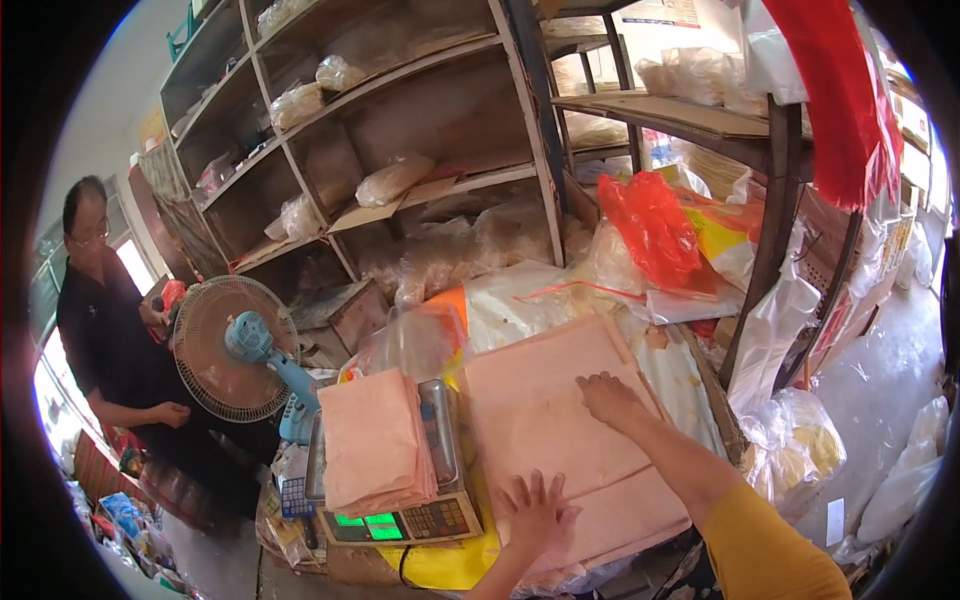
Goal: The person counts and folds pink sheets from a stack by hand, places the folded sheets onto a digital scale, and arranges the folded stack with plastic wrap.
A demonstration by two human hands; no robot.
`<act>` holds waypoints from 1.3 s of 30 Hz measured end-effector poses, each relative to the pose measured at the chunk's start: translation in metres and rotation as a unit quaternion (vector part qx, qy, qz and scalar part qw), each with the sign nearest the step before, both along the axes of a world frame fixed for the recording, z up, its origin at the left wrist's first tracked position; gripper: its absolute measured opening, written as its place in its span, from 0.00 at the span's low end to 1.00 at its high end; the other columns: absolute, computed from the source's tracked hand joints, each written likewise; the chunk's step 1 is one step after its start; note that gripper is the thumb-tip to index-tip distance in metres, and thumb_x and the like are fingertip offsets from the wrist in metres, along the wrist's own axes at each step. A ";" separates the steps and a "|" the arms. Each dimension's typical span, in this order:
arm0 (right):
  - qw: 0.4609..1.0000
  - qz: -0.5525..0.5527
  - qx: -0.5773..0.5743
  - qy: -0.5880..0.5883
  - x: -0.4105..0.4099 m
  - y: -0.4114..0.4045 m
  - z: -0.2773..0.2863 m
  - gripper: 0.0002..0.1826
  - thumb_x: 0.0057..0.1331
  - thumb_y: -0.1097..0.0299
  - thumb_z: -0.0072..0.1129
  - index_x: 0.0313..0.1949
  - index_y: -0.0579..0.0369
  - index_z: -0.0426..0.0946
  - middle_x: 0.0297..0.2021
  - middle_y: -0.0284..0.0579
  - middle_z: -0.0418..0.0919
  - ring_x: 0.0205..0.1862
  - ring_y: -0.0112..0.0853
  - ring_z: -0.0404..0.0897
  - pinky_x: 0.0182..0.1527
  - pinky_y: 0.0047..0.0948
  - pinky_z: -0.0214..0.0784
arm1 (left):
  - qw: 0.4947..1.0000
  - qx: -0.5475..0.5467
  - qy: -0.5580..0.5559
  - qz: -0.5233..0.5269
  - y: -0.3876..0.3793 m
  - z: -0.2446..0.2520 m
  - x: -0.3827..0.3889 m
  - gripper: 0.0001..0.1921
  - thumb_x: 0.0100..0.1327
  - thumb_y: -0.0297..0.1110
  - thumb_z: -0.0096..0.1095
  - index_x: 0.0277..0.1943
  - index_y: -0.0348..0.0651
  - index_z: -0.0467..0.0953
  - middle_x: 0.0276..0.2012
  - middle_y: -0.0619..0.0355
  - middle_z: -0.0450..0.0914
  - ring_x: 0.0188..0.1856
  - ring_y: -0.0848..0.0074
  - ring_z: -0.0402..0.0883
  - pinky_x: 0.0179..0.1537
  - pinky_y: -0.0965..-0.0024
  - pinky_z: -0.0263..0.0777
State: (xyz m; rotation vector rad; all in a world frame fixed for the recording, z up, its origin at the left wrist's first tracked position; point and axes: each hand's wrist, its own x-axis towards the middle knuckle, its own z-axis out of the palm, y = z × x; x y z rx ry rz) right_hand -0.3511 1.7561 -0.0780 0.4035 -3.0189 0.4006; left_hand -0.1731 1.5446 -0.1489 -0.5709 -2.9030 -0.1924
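Observation:
A broad stack of pink paper sheets (544, 390) lies in front of me, its top sheet folded or overlapped near the front. My left hand (534, 514) rests on the near left part of the stack, palm down and fingers spread. Farther up, toward the right edge, my right hand (611, 401) touches the top sheet with bent fingers; nothing shows in its grasp. Left of the stack stands a digital scale (442, 521) with a lit green display. A thick pile of folded pink sheets (371, 442) sits on its metal pan (444, 427).
A blue desk fan (251, 337) stands behind the scale, with a calculator (298, 496) nearby. At the left, a person (112, 322) in dark clothes stands facing this way. Wooden shelves (420, 75) hold bagged goods. Red plastic bags (649, 229) and a metal rack (780, 165) are at right.

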 end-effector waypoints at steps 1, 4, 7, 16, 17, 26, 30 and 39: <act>0.997 -0.002 0.063 -0.043 -0.003 -0.001 0.015 0.16 0.65 0.64 0.61 0.51 0.56 0.76 0.50 0.50 0.77 0.54 0.47 0.77 0.56 0.48 0.71 | 1.000 0.015 -0.017 0.007 0.001 0.005 0.000 0.37 0.66 0.61 0.52 0.74 0.54 0.57 0.72 0.39 0.56 0.70 0.28 0.52 0.61 0.16 0.36; 0.991 0.047 0.124 -0.014 -0.017 0.001 0.028 0.14 0.64 0.63 0.62 0.46 0.56 0.78 0.46 0.46 0.78 0.54 0.47 0.76 0.57 0.49 0.67 | 0.998 0.052 -0.039 0.002 0.001 0.017 0.000 0.39 0.66 0.61 0.52 0.75 0.54 0.54 0.73 0.39 0.55 0.71 0.30 0.51 0.61 0.16 0.37; 0.988 0.075 0.125 -0.047 -0.051 0.001 0.000 0.16 0.62 0.61 0.64 0.48 0.51 0.79 0.48 0.47 0.79 0.55 0.44 0.73 0.56 0.48 0.66 | 0.997 0.052 -0.057 -0.011 -0.004 0.014 -0.005 0.40 0.66 0.63 0.50 0.75 0.52 0.54 0.74 0.39 0.52 0.74 0.34 0.46 0.66 0.23 0.35; 0.995 0.007 0.098 -0.007 -0.054 -0.012 -0.022 0.15 0.69 0.63 0.55 0.53 0.52 0.76 0.55 0.48 0.76 0.60 0.44 0.72 0.61 0.50 0.64 | 0.999 0.027 -0.023 0.007 0.001 0.010 0.002 0.37 0.66 0.61 0.50 0.73 0.54 0.59 0.71 0.39 0.59 0.70 0.32 0.55 0.60 0.17 0.40; 0.995 0.005 0.098 -0.006 -0.046 -0.010 -0.021 0.15 0.69 0.63 0.55 0.53 0.52 0.76 0.55 0.48 0.76 0.60 0.44 0.72 0.61 0.50 0.64 | 0.999 0.028 -0.022 0.006 0.002 0.011 0.001 0.37 0.66 0.61 0.50 0.73 0.54 0.59 0.71 0.39 0.59 0.70 0.32 0.55 0.60 0.17 0.40; 0.997 0.022 0.057 0.055 0.096 -0.002 -0.062 0.33 0.70 0.45 0.48 0.72 0.41 0.60 0.75 0.49 0.49 0.76 0.52 0.44 0.69 0.69 0.35 | 0.999 -0.007 0.046 0.022 -0.005 0.036 0.008 0.27 0.68 0.50 0.49 0.68 0.53 0.67 0.66 0.42 0.67 0.68 0.41 0.62 0.60 0.21 0.44; 0.999 0.017 0.030 0.016 0.102 0.008 -0.051 0.35 0.71 0.42 0.44 0.73 0.40 0.57 0.75 0.49 0.50 0.76 0.53 0.43 0.70 0.67 0.30 | 0.997 0.015 0.071 -0.041 -0.046 0.011 -0.035 0.14 0.60 0.39 0.57 0.48 0.48 0.76 0.46 0.53 0.80 0.50 0.60 0.78 0.51 0.42 0.66; 0.988 0.084 -0.124 0.037 0.140 -0.001 0.023 0.28 0.58 0.74 0.55 0.61 0.50 0.72 0.54 0.48 0.77 0.60 0.45 0.73 0.61 0.58 0.62 | 0.960 0.193 0.205 -0.013 -0.023 0.085 0.003 0.16 0.53 0.24 0.66 0.47 0.40 0.76 0.45 0.49 0.80 0.49 0.59 0.79 0.54 0.58 0.71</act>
